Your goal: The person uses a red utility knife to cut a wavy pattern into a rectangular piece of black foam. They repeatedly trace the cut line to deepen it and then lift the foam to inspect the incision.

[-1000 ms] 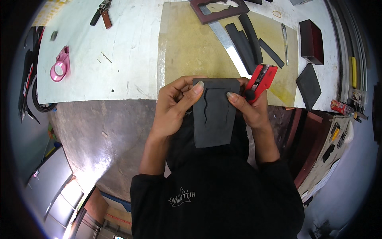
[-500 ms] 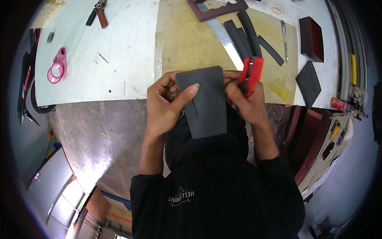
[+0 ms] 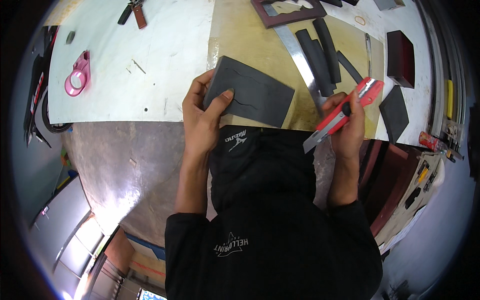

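Observation:
My left hand grips a dark grey foam block by its left end, thumb on top and fingers underneath. Two wavy lines run across the block's upper face. The block tilts down to the right over the table's near edge. In my right hand is a red utility knife, its blade out and pointing down and left toward my lap. Knife and block are apart. Beyond them, several dark foam strips lie beside a steel ruler.
A yellowish cutting mat covers part of the white table. On the left are a pink tape dispenser and pliers. A maroon frame-shaped piece, a dark box and a flat dark diamond-shaped piece lie on the right.
The foam block has turned from upright to lying crosswise, held now by my left hand alone. My right hand has let go of it and moved right, turning the knife blade toward me.

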Demonstrator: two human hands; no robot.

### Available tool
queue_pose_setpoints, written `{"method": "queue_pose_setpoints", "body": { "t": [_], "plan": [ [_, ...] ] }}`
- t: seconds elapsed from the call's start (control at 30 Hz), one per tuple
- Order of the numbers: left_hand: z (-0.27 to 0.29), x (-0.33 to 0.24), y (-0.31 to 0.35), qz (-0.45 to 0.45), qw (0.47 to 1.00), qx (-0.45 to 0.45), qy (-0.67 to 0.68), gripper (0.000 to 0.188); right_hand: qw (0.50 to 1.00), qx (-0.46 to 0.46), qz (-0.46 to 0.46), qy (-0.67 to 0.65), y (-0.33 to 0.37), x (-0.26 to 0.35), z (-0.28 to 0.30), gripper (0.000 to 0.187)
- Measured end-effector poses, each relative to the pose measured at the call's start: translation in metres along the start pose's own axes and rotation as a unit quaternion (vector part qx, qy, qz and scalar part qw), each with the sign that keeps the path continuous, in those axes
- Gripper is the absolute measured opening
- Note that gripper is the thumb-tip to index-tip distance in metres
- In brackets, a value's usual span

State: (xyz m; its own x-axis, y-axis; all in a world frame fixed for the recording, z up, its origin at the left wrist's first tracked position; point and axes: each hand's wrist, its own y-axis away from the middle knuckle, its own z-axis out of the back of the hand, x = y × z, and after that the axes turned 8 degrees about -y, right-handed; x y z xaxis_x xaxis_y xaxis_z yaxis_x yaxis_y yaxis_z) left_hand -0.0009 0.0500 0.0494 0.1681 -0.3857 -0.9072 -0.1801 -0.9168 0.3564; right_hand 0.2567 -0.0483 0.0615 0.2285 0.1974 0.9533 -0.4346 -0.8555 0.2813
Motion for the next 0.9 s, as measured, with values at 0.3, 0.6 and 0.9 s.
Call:
{"method": "queue_pose_setpoints", "body": {
  "t": [0.3,0.6,0.9],
  "plan": [
    [0.012,-0.01,-0.006,-0.014,0.996,0.037,-0.084,0.03,0.985,0.137,0.09,-0.053,0.013,0.022,0.008,0.077],
    [0.011,0.015,-0.009,-0.172,0.981,-0.037,-0.077,0.041,0.877,0.372,0.03,-0.302,0.015,0.024,0.025,0.163],
    [0.021,0.016,-0.013,-0.13,0.983,-0.041,-0.12,0.038,0.937,0.275,-0.062,-0.205,0.038,0.028,-0.004,0.076]
  ]
}}
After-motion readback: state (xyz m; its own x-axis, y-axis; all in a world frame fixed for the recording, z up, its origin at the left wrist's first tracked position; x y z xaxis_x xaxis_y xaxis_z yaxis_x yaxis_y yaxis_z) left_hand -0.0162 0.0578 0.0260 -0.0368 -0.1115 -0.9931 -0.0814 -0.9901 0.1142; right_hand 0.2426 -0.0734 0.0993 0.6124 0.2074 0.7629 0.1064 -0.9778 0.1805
